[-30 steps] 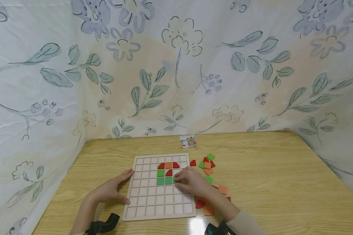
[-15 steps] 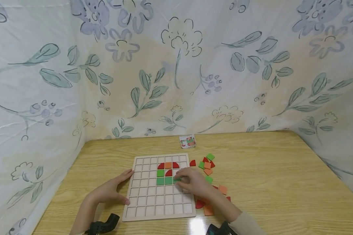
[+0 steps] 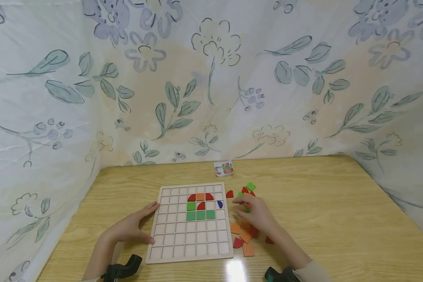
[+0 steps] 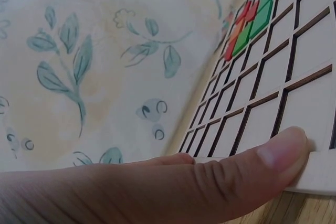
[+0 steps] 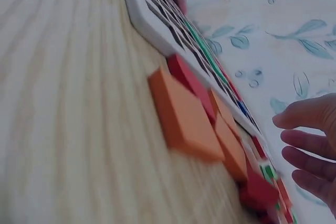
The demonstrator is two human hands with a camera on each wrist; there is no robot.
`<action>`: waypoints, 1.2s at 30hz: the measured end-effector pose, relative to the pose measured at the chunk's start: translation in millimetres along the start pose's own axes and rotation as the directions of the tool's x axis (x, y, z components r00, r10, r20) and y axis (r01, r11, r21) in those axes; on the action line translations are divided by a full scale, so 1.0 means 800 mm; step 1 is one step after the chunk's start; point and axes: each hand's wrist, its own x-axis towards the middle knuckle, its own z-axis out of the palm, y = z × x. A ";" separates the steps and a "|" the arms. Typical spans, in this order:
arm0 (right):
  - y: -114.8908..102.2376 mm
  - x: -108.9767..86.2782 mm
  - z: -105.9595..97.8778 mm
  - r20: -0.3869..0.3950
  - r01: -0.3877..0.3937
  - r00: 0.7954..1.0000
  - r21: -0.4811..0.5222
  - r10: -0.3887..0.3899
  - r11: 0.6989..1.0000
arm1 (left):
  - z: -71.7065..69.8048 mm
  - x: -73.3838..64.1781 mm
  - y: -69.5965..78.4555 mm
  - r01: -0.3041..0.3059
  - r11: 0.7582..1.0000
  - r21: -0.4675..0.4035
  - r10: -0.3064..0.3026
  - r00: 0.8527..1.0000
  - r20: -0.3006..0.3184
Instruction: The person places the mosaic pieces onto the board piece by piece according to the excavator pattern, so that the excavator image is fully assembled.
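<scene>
A wooden grid board (image 3: 169,240) lies in front of me. My left hand (image 3: 127,228) rests along its left edge with the fingers spread; in the left wrist view the thumb (image 4: 286,150) presses on the rim. Cells at the upper right hold a row of green square tiles (image 3: 200,215), red quarter-round tiles (image 3: 192,197), an orange square (image 3: 200,197) and a lighter green square (image 3: 191,206). A blue rounded piece (image 3: 220,204) sits near the right edge. Right of the board, my right hand (image 3: 256,214) hovers over loose tiles, fingers loosely bent, holding nothing.
Loose orange (image 3: 248,250), red (image 3: 237,243) and green (image 3: 250,186) tiles lie scattered along the board's right side, several overlapping. A small picture card (image 3: 223,168) lies behind the board. Floral cloth (image 3: 183,78) hangs behind the wooden table (image 3: 320,219).
My right hand has let go of the green tile, now in its cell, and moved right off the board to the loose tiles. The blue piece has come into sight. My left hand stays put.
</scene>
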 end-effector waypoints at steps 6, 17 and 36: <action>0.012 -0.016 -0.012 -0.010 -0.062 0.998 -0.029 0.062 0.998 | 0.001 0.000 -0.002 -0.002 1.000 0.000 0.002 1.000 0.000; 0.018 -0.025 -0.018 -0.025 -0.168 0.986 -0.067 0.166 0.984 | -0.001 0.000 0.001 -0.007 1.000 -0.022 0.007 1.000 0.006; 0.020 -0.028 -0.018 -0.020 -0.093 0.996 -0.090 0.092 0.992 | 0.001 -0.003 0.002 -0.005 1.000 -0.024 0.005 1.000 0.004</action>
